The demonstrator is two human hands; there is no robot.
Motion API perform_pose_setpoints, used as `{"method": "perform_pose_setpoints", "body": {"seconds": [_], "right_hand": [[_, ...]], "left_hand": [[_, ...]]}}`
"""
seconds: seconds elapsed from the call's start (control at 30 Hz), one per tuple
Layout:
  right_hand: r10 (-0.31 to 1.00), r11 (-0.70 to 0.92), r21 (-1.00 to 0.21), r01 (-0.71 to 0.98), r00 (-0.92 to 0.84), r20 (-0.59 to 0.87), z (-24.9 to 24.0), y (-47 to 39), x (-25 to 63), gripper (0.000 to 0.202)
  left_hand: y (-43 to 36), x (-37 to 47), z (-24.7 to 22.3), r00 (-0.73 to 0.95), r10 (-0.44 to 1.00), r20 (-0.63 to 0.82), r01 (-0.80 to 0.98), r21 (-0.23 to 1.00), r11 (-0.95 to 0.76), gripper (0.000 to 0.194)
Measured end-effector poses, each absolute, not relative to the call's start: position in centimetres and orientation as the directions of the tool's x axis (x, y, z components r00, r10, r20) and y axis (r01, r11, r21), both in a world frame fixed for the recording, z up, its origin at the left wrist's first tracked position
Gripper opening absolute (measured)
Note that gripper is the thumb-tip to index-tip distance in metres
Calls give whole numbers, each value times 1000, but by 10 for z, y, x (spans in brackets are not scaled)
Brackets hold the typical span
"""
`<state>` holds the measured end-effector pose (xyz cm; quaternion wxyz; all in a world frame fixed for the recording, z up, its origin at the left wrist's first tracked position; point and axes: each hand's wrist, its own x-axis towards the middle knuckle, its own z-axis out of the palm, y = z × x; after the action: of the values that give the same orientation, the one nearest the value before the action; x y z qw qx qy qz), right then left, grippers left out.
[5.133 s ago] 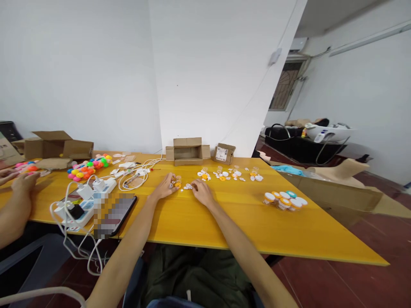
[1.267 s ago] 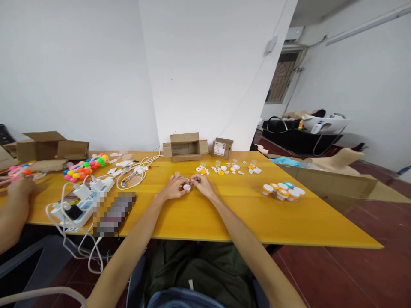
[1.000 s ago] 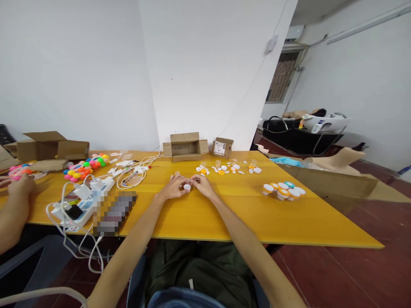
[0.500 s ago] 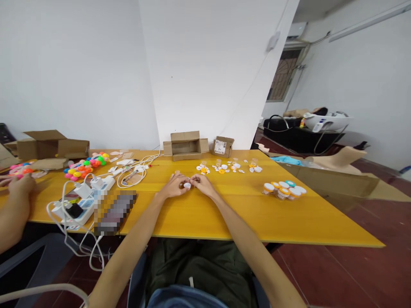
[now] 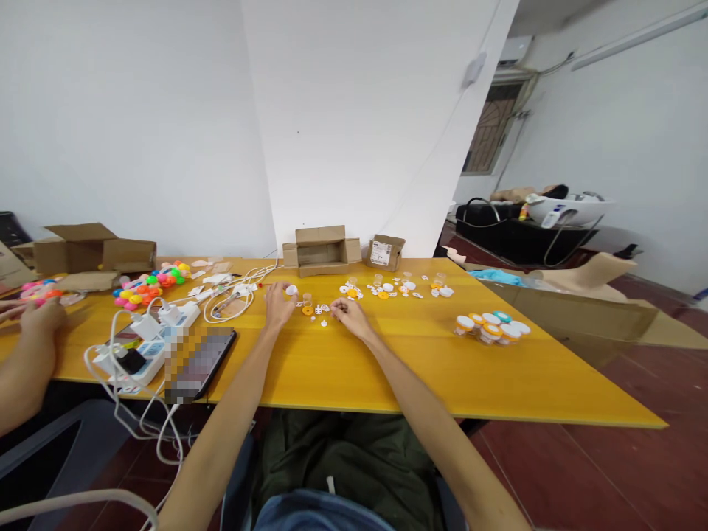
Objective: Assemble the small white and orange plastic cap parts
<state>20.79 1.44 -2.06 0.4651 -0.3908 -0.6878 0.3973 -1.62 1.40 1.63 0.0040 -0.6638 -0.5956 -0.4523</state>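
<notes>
My left hand (image 5: 281,304) is closed on a small round white cap (image 5: 291,290), gripped between thumb and fingers above the table. Just to its right lie an orange disc (image 5: 307,311) and a small clear cup (image 5: 307,299). Several little white plastic parts (image 5: 318,310) are scattered between my two hands, one white piece (image 5: 324,323) lying nearest me. On the far side of these parts from my left hand is my right hand (image 5: 349,318), its fingertips drawn together close to the tabletop. Whatever they may hold is too small to make out.
Farther back are more white and orange parts (image 5: 384,291), an open cardboard box (image 5: 321,254) and a smaller box (image 5: 386,253). Finished-looking capped jars (image 5: 491,327) cluster at right. At left are a power strip (image 5: 152,346), a phone (image 5: 202,365), cables, colourful balls (image 5: 149,286) and another person's hand (image 5: 41,317).
My hands have moved apart, the left going left and up with the white cap. The orange disc, clear cup and little white parts between them now show.
</notes>
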Motion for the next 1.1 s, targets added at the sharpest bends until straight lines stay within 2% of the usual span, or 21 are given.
{"method": "perform_pose_setpoints", "body": {"seconds": [0.07, 0.13, 0.23, 0.4, 0.53, 0.7, 0.8, 0.93, 1.1], "right_hand": [[913, 369, -914, 170, -251, 322, -20, 14, 208, 7], [915, 367, -915, 171, -247, 320, -19, 13, 208, 7], [912, 373, -911, 178, -251, 324, -19, 13, 208, 7], [902, 403, -892, 205, -254, 349, -20, 13, 209, 8], [901, 420, -877, 233, -225, 371, -19, 13, 209, 9], [917, 395, -876, 276, -170, 360, -20, 14, 209, 9], [916, 400, -863, 309, -153, 370, -22, 14, 209, 10], [890, 456, -792, 407, -188, 416, -21, 12, 209, 13], [854, 507, -583, 635, -282, 436, -15, 2, 208, 19]], "left_hand": [[19, -23, 9, -175, 814, 554, 808, 553, -203, 13], [23, -28, 1, -155, 857, 491, 818, 550, -167, 11], [25, -31, -9, -76, 890, 449, 836, 515, -189, 9], [24, -27, -9, -69, 897, 437, 842, 508, -183, 17], [15, -18, 3, 8, 863, 506, 819, 492, -296, 23], [-4, -6, 13, 253, 830, 498, 823, 340, -455, 24], [-9, -3, 14, 328, 813, 481, 814, 292, -502, 21], [-9, -6, 14, 339, 811, 477, 818, 275, -505, 15], [-6, -9, 14, 357, 805, 475, 810, 272, -520, 9]]}}
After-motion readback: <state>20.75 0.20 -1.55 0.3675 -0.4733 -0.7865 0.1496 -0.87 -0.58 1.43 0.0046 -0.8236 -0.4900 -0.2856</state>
